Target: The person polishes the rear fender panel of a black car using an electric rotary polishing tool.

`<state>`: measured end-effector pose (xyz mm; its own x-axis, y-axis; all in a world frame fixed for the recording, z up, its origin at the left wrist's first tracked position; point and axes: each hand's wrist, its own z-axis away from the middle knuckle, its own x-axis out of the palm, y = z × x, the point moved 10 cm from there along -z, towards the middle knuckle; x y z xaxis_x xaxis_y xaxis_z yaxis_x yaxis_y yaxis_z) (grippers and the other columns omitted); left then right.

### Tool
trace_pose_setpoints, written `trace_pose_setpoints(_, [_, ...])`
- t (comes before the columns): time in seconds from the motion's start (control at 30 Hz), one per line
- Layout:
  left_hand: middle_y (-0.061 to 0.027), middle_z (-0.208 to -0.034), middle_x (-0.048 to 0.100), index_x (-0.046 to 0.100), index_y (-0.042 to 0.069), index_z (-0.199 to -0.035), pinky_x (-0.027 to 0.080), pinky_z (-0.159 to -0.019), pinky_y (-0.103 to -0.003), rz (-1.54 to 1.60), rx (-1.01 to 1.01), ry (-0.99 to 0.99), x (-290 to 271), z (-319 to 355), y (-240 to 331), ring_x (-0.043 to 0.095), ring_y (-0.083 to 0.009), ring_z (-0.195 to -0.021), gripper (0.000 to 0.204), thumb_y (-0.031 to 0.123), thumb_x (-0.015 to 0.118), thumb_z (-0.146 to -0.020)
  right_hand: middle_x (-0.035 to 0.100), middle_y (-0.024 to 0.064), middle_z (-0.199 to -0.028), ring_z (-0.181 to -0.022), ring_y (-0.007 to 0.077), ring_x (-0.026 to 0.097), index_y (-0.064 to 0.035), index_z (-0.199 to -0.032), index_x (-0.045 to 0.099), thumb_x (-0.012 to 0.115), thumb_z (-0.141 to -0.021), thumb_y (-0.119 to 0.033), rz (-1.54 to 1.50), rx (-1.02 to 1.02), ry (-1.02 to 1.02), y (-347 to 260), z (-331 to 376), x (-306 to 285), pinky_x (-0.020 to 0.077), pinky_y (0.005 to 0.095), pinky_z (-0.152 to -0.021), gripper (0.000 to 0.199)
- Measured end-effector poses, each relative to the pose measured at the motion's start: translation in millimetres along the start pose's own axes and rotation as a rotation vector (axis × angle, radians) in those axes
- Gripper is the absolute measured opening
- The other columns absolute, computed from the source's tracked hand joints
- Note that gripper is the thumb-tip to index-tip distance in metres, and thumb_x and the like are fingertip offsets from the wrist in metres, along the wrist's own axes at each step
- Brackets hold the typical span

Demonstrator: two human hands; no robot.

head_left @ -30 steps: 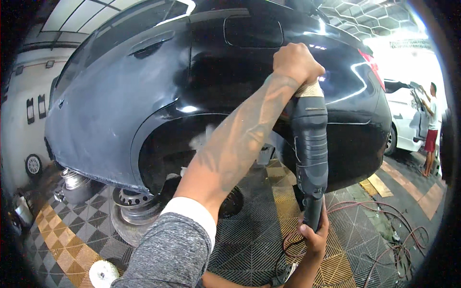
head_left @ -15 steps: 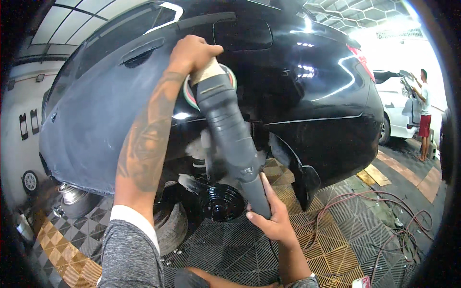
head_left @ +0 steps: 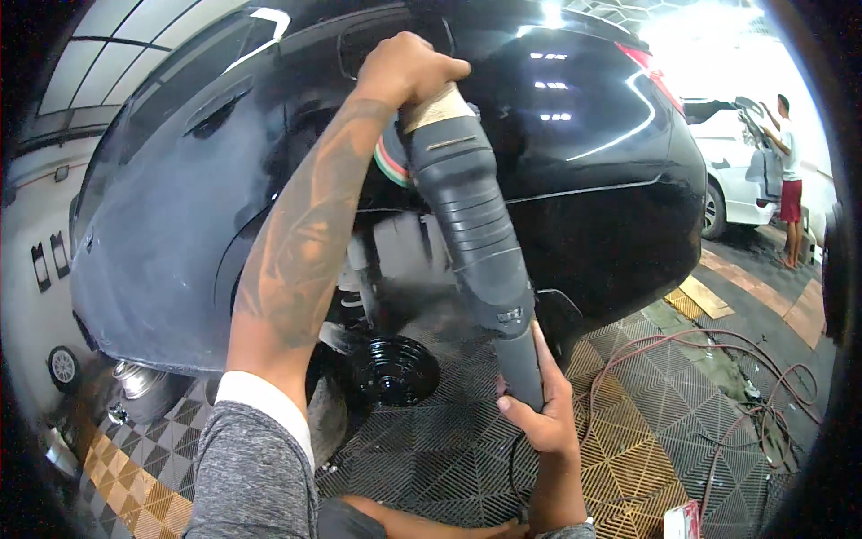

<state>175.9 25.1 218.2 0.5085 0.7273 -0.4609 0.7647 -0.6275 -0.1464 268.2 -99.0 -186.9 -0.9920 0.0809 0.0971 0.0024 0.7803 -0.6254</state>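
A long black and grey car polisher (head_left: 476, 216) slants across the middle, its tan-wrapped head at the upper end. My left hand (head_left: 409, 70) is closed over that head, thumb pointing right. The fingers of my right hand (head_left: 546, 404) wrap round the grey rear handle lower down. Beneath the head, the edge of a round pad (head_left: 392, 163) with red, white and green layers shows against the glossy black car (head_left: 611, 225). The pad's face is hidden. Dull greyish haze covers the door (head_left: 171, 242) to the left.
Under the open wheel arch sits a bare black hub (head_left: 395, 370), with a tyre (head_left: 328, 418) beside it. A red hose (head_left: 718, 337) coils over the patterned floor tiles (head_left: 628, 458) at right. Further back, another person (head_left: 788, 171) stands by a white car (head_left: 736, 193).
Both hands and the polisher have shifted right, the head also upward along the panel above the wheel arch. The view has also shifted slightly. Both grips stay the same.
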Motion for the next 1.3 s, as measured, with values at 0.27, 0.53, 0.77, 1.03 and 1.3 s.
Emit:
trace_pose_setpoints(0.27, [-0.0219, -0.103, 0.073, 0.077, 0.005, -0.093, 0.055, -0.089, -0.04, 0.085, 0.009, -0.012, 34, -20, 99, 0.071, -0.0351, -0.098, 0.057, 0.056, 0.07, -0.069, 0.063, 0.0114, -0.11, -0.09, 0.0151, 0.061, 0.0043, -0.156, 0.024, 0.074, -0.075, -0.005, -0.159, 0.034, 0.234, -7, 17, -49, 0.0505, 0.0299, -0.083, 0.095])
trace_pose_setpoints(0.53, [-0.0182, -0.113, 0.073, 0.077, 0.004, -0.105, 0.055, -0.092, -0.038, 0.087, -0.076, -0.086, 20, -5, 76, 0.071, -0.0306, -0.105, 0.064, 0.054, 0.074, -0.065, 0.065, 0.0101, -0.104, -0.087, 0.0154, 0.062, 0.003, -0.157, 0.022, 0.074, -0.076, -0.007, -0.097, 0.027, 0.172, 1, 15, -37, 0.0509, 0.0304, -0.082, 0.097])
trace_pose_setpoints(0.77, [-0.0201, -0.109, 0.072, 0.077, 0.008, -0.1, 0.054, -0.091, -0.041, -0.098, 0.081, -0.074, 2, 0, -25, 0.069, -0.0355, -0.103, 0.056, 0.056, 0.069, -0.074, 0.065, 0.0123, -0.117, -0.095, 0.0155, 0.063, -0.0014, -0.159, 0.018, 0.073, -0.08, -0.006, 0.017, 0.001, -0.053, 9, 3, 24, 0.0496, 0.0318, -0.091, 0.096])
trace_pose_setpoints(1.03, [-0.02, -0.097, 0.073, 0.077, 0.003, -0.093, 0.054, -0.085, -0.041, 0.044, -0.087, 0.008, -51, 61, -78, 0.071, -0.0338, -0.092, 0.05, 0.049, 0.067, -0.078, 0.049, 0.0256, -0.147, -0.133, 0.029, 0.052, 0.0013, -0.157, 0.023, 0.075, -0.082, -0.013, 0.081, 0.039, -0.19, 18, -5, 65, 0.0391, 0.0349, -0.108, 0.093])
trace_pose_setpoints(1.3, [-0.0187, -0.097, 0.074, 0.078, 0.005, -0.09, 0.055, -0.086, -0.042, 0.032, -0.11, 0.065, -41, 63, -51, 0.071, -0.0341, -0.094, 0.051, 0.052, 0.068, -0.073, 0.064, 0.0114, -0.105, -0.091, 0.0159, 0.062, 0.0049, -0.156, 0.021, 0.075, -0.075, -0.007, 0.057, 0.083, -0.149, 14, 5, 32, 0.0497, 0.0303, -0.087, 0.098])
